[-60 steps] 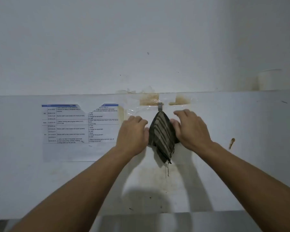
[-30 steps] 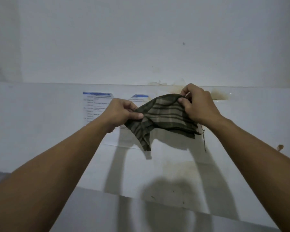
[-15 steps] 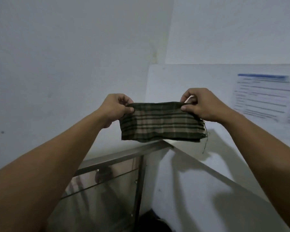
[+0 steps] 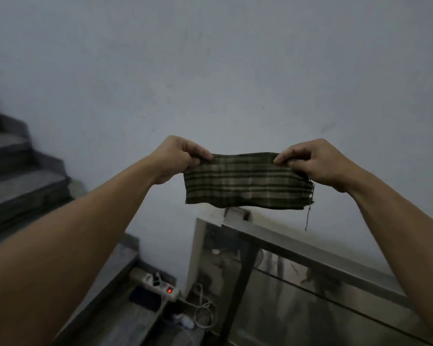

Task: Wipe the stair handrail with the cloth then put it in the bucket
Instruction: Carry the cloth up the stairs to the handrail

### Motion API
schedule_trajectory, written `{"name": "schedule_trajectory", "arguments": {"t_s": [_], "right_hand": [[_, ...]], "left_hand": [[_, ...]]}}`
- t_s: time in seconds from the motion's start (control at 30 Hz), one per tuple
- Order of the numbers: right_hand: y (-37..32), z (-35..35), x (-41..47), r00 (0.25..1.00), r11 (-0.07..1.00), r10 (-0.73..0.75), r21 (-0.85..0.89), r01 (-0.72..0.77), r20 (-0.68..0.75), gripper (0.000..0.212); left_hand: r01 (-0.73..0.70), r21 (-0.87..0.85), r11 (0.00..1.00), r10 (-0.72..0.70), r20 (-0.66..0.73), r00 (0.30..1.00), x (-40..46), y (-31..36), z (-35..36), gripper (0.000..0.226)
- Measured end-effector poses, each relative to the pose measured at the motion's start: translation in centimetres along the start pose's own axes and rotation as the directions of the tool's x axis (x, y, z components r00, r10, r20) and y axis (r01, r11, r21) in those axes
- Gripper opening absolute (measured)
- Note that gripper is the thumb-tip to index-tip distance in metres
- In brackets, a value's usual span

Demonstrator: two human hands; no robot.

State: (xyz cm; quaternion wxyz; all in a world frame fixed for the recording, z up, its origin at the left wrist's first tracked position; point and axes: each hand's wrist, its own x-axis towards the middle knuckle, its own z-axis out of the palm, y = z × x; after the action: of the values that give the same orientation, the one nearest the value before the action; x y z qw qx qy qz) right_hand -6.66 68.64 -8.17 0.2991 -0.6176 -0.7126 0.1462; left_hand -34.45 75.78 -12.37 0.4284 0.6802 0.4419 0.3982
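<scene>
A green and beige striped cloth (image 4: 247, 182) hangs stretched flat in the air in front of a pale wall. My left hand (image 4: 178, 157) pinches its upper left corner and my right hand (image 4: 315, 163) pinches its upper right corner. A loose thread dangles from the cloth's lower right corner. Below the cloth a metal handrail (image 4: 310, 253) runs from the centre down to the lower right, topping a glass panel. No bucket is in view.
Grey stair steps (image 4: 18, 176) rise at the left. On a lower step lie a white power strip with a red light (image 4: 160, 287), a dark flat device (image 4: 145, 299) and a coiled white cable (image 4: 203, 310). A dark post (image 4: 237, 290) supports the railing.
The cloth came off a wall hook and both hands spread it out flat. The view swung left from the posted paper to the stairs and the handrail.
</scene>
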Motion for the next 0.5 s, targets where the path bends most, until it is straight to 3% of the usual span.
{"name": "schedule_trajectory", "arguments": {"t_s": [0.2, 0.33, 0.5], "right_hand": [[-6.4, 10.4, 8.9, 0.941, 0.955, -0.273, 0.172, 0.240, 0.200, 0.022], [-12.9, 17.9, 12.5, 0.838, 0.867, -0.489, 0.241, 0.437, 0.242, 0.032], [-22.5, 28.0, 16.3, 0.683, 0.723, -0.688, 0.324, 0.611, 0.247, 0.036]], "left_hand": [[0.128, 0.116, 0.985, -0.074, -0.387, 0.919, -5.5, -4.6, -10.4, 0.026], [0.215, 0.305, 0.928, -0.028, -0.518, 0.855, -10.3, -6.5, -17.0, 0.036], [0.384, 0.354, 0.853, -0.017, -0.717, 0.697, -15.8, -9.1, -25.7, 0.036]]}}
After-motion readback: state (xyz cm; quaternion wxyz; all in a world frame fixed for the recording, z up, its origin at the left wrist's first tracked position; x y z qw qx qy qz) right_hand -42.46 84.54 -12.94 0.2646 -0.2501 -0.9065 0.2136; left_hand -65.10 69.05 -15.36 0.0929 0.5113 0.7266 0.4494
